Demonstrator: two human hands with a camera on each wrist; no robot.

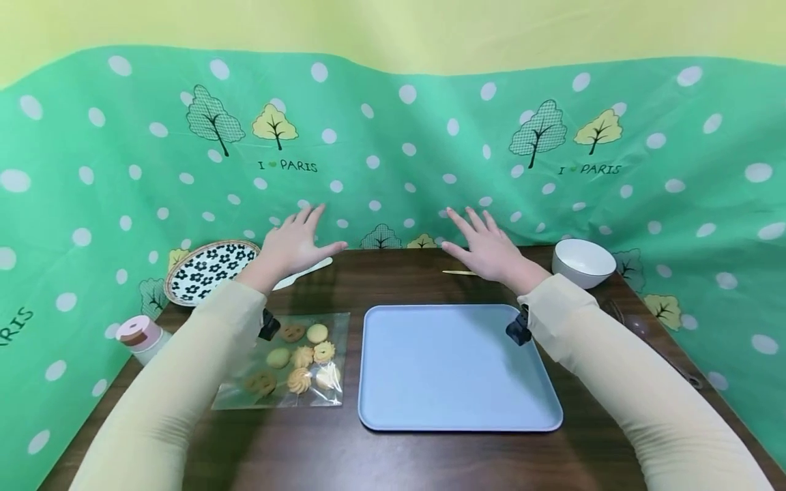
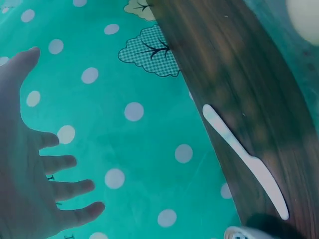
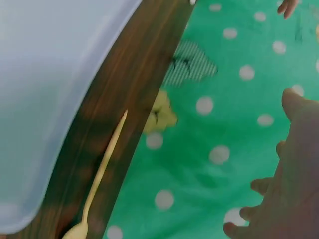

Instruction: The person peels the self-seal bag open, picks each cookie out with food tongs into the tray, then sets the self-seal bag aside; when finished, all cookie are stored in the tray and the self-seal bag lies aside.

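Both hands are held up over the back of the table with fingers spread and nothing in them. My left hand (image 1: pixel 293 244) hovers above a white plastic knife (image 2: pixel 246 159), apart from it. My right hand (image 1: pixel 488 252) is over the back right part, near a thin wooden utensil (image 3: pixel 102 172) whose wider end is cut off in the right wrist view. Between the forearms lies a pale blue tray (image 1: pixel 454 368). Left of it, a clear bag (image 1: pixel 245 399) holds several cookies (image 1: pixel 299 380), partly behind the left sleeve.
A plate with black flowers (image 1: pixel 211 273) leans at the back left. In front of it stands a pink-topped jar (image 1: pixel 140 334). A white bowl (image 1: pixel 583 262) sits at the back right, with a dark long-handled utensil (image 1: pixel 675 368) half hidden by the right sleeve. A green curtain (image 1: pixel 393 150) hangs behind.
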